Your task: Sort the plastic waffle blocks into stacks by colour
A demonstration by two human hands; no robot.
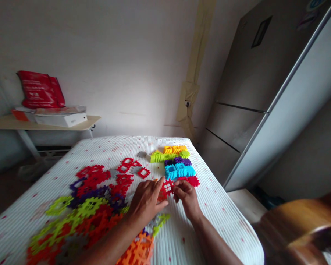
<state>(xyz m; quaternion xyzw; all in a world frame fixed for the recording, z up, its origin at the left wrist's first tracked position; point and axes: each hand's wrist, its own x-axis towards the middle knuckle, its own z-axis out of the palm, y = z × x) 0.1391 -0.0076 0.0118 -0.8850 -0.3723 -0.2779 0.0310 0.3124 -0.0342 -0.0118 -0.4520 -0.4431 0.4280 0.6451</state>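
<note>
A red interlocking plastic tile [168, 187] with a window-like grid stands between my hands at the near end of the sorted rows. My right hand [188, 197] is closed, its fingertips pinching the tile's right edge. On the other side, my left hand [146, 200] has its fingers stretched forward and its thumb apart, close against the red pieces. Part of the red there is hidden by that hand. Just beyond are rows of blue tiles [179, 170], purple tiles [179, 161], lime green tiles [157, 156] and yellow tiles [175, 149], with more red tiles [192, 181] at the right.
A loose mixed heap of tiles [91, 208] spreads over the left of the white cloth-covered table [217, 221]. Several red frame pieces [143, 172] and a grey piece [141, 154] lie farther back. A fridge [245, 84] stands right, and a side table [92, 123] left.
</note>
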